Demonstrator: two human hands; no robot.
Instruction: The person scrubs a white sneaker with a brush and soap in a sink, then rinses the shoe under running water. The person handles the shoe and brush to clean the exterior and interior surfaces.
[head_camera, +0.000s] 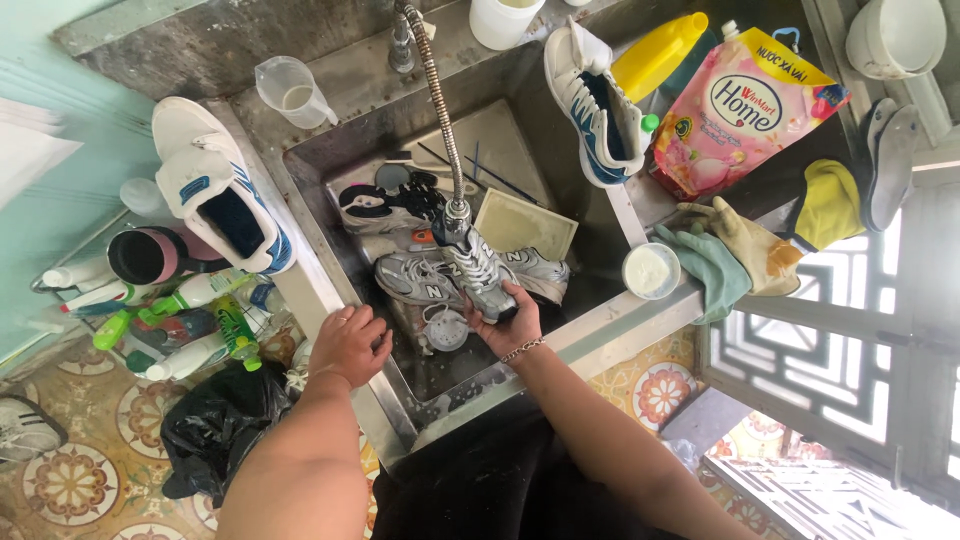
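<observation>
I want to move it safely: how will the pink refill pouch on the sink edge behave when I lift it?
The pink refill pouch looks like soft plastic film, so it would probably sag and flex. It bulges, so it likely feels heavy. It leans on the yellow bottle and may slump.

Sneaker (480, 272) in the sink (330, 120), under the hose (440, 110).
</observation>
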